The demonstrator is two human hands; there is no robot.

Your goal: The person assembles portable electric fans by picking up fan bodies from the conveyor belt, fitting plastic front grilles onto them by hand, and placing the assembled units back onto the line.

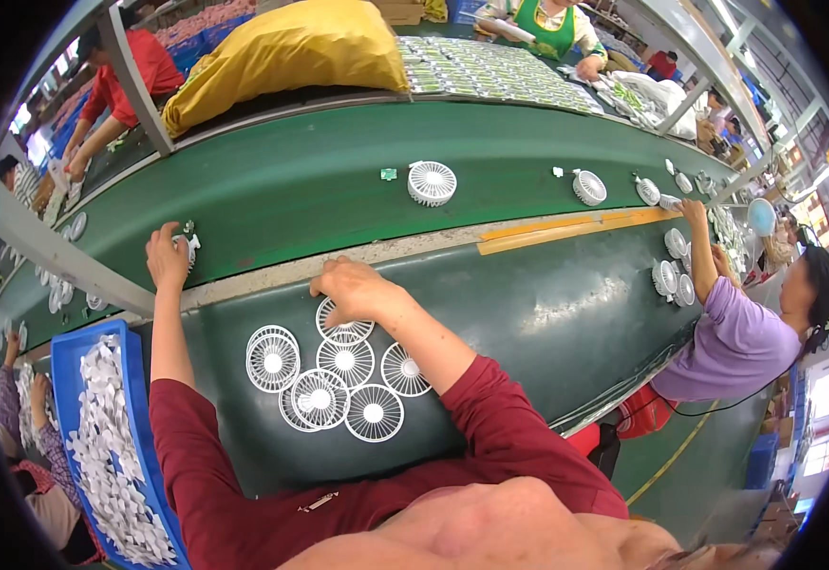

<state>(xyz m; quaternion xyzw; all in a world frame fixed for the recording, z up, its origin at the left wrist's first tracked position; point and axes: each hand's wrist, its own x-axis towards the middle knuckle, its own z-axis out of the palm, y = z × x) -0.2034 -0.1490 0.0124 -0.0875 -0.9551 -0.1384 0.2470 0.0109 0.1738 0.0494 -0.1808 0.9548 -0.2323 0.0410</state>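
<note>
My left hand (168, 256) reaches over the near edge of the green conveyor belt. Its fingers close round a small white fan part (191, 247), partly hidden by the hand. My right hand (365, 291) hovers at the far side of a group of round white fan grilles, thumb and fingers apart and nothing visible between them. Just below it lies one grille (350, 330), partly covered by the hand. Several more, such as a grille (374, 412) at the near side, lie flat on the dark green worktable (452, 313), some overlapping.
A blue bin (137, 380) of white plastic pieces stands at my left. On the belt (291, 180) sit a white fan head (432, 183), a green circuit board (389, 175) and another fan head (588, 187). A co-worker in purple (733, 332) works at right. A metal post (73, 252) rises beside my left arm.
</note>
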